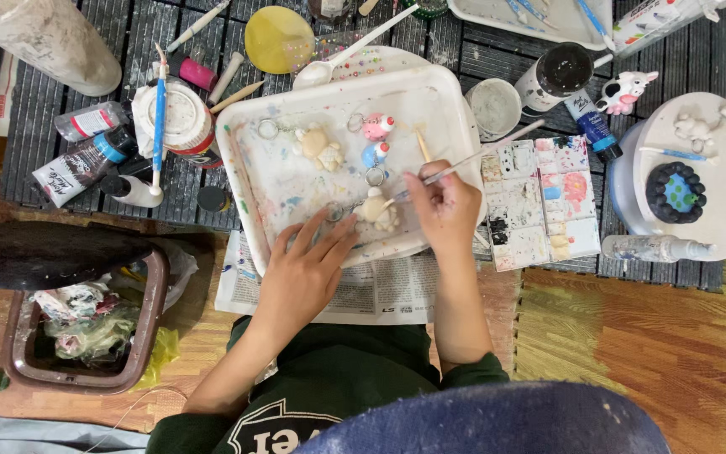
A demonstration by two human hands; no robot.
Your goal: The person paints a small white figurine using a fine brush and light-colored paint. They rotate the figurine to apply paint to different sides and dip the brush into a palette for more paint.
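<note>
Painting small clay figures on a white tray (237,160) – judged roughly midway. Right hand (445,210) with fingers pinched narrow round a thin brush (472,160), tip touching the cream figure (377,210) at the near edge of the tray. Left hand (304,269) resting flat on the near rim, fingers spread wide, fingertips just beside that figure, holding nothing. Counted on the tray: four figures – a pink one (377,126) and a blue one (375,154) already coloured, a cream bear (321,148) to the left and the cream one under the brush seemingly unpainted. Two left to colour, by the look. One stained palette (539,202) just right of the tray; one finished cow figure (623,91) far right; two paint tubes (86,160) on the left of the dark table (455,50); one bin (86,328) near left
</note>
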